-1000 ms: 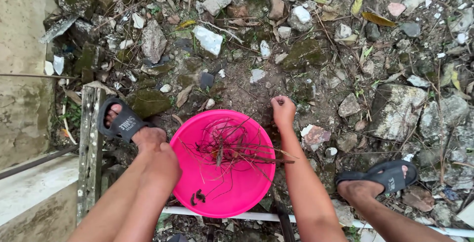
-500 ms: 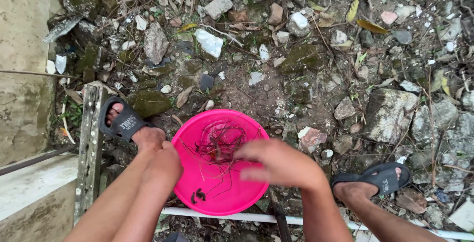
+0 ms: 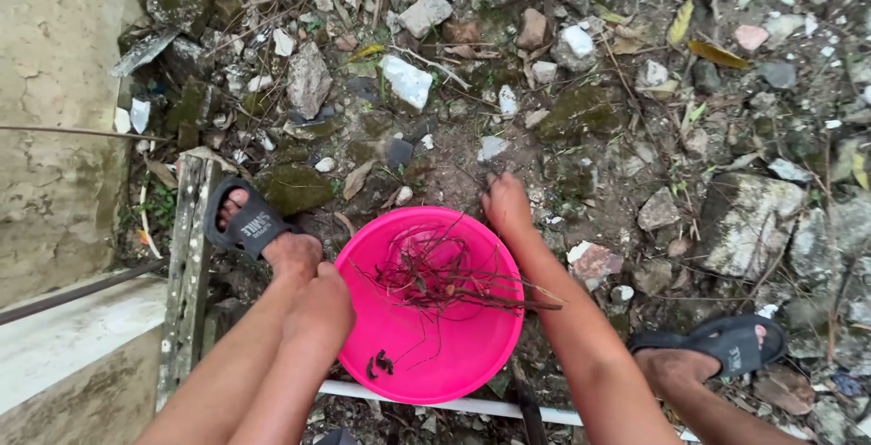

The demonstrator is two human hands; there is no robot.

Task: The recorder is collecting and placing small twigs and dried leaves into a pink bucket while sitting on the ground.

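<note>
Half a second ago my right hand (image 3: 505,205) was passing over the middle of the pink basin (image 3: 426,368), blurred with the swing; now it is out past the basin's far rim, down on the bare soil among the rubble. Its fingers are curled together against the dirt, and I cannot tell whether they pinch anything, since the tips are hidden against the ground. My left hand (image 3: 318,304) has not shifted: it rests at the basin's left rim, the back of it toward me, so I cannot tell how its fingers are set.

The basin sits on the ground between my feet, and in it lies a loose tangle of thin reddish-brown roots (image 3: 435,273), gathered toward the far half, with a few long strands reaching across to the right rim. A small dark scrap (image 3: 378,365) lies near the basin's near-left edge.

My left foot in its black sandal (image 3: 247,224) stands just left of the basin beside a weathered wooden plank (image 3: 188,273). My right sandal (image 3: 726,343) is well off to the right. A white pipe (image 3: 454,404) runs under the basin's near edge. Broken stones (image 3: 406,80) and mossy lumps cover the ground beyond.
</note>
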